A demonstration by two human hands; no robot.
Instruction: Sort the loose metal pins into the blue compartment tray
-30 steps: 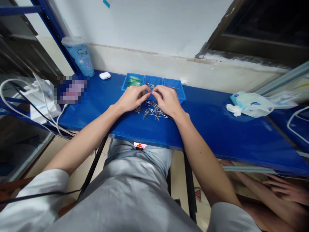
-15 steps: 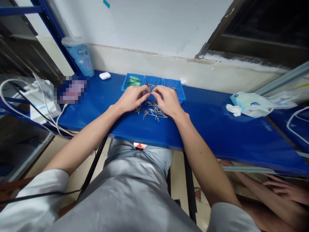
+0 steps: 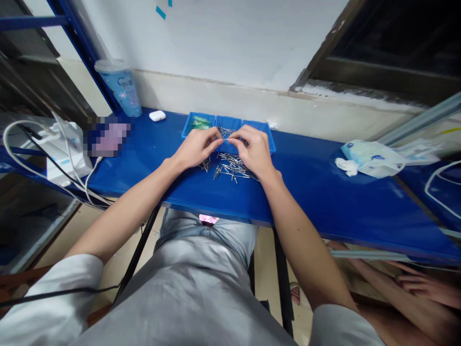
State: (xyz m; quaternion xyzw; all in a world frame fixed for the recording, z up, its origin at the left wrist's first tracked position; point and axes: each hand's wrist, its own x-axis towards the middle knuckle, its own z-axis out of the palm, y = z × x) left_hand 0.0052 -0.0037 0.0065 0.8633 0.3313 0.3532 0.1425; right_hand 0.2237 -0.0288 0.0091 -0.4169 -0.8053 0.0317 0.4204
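Note:
My left hand and my right hand meet fingertip to fingertip above a loose heap of thin metal pins on the blue table. Both hands are closed in a pinch on a thin metal pin held between them; it is too small to see clearly. Just beyond the hands stands a row of three blue trays: the left one holds green pieces, the middle one more pins.
A blue patterned cup and a white earbud case stand at the back left. White chargers and cables lie at the left edge. A tissue pack lies at the right. Another person's hand shows low right.
The view has shifted slightly downward. My hands stay pinched together over the pins, almost unmoved.

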